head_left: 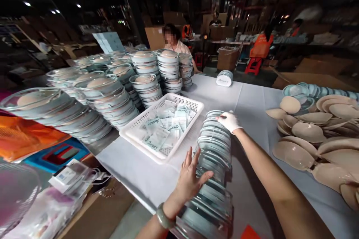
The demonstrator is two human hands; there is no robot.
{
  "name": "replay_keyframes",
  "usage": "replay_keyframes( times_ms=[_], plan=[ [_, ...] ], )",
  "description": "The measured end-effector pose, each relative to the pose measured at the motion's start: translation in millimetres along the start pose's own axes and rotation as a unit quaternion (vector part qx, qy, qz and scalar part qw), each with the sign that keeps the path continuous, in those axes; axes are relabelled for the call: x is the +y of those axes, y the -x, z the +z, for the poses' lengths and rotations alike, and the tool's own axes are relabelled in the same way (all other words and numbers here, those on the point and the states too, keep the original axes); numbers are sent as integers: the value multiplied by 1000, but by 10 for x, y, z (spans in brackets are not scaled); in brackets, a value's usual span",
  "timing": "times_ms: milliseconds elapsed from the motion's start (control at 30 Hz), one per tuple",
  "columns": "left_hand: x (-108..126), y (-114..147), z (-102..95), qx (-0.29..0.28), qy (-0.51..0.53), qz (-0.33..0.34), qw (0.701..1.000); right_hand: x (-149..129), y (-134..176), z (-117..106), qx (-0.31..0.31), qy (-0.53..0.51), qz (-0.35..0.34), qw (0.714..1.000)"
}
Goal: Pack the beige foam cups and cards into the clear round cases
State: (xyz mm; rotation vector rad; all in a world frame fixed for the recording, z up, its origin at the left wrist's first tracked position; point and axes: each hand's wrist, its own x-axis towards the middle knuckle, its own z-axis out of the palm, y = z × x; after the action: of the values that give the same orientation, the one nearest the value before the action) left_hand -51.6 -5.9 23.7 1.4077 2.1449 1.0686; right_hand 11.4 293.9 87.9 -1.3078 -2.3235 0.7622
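A long stack of clear round plastic cases (214,164) stands in front of me, leaning over the white-covered table (252,97). My left hand (190,177), bare with a jade bangle on the wrist, presses flat against the stack's left side near its lower part. My right hand (230,120), in a white glove, rests on the top end of the stack. Neither hand grips a separate item; both steady the stack.
A white perforated basket (131,132) of small sachets lies left of the stack. Many stacks of filled round cases (106,97) stand at left. Beige pads (308,130) are piled at right. A person sits behind the far stacks. Orange and blue packaging lies at lower left.
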Motion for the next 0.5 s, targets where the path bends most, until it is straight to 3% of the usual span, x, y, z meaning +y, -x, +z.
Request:
replay_keyframes(
  times_ms=[133, 200, 267, 333, 400, 500],
  plan=[
    [-52, 225, -105, 51, 101, 48, 992, -152, 443, -190, 63, 15, -33, 997],
    [-142, 469, -211, 77, 161, 30, 983, -122, 954, -346, 91, -11, -50, 995],
    [-273, 658, -302, 60, 219, -36, 973, 9, 1654, -421, 78, -50, -89, 992],
    [-383, 718, -325, 47, 292, -101, 950, 187, 2413, -312, 81, -89, -118, 986],
    [-404, 688, -246, 21, 331, -122, 935, 358, 3026, -43, 51, -208, -109, 971],
    [-285, 624, -4, 0, 344, -101, 934, 535, 3360, 371, 26, -247, -10, 969]
  ],
)
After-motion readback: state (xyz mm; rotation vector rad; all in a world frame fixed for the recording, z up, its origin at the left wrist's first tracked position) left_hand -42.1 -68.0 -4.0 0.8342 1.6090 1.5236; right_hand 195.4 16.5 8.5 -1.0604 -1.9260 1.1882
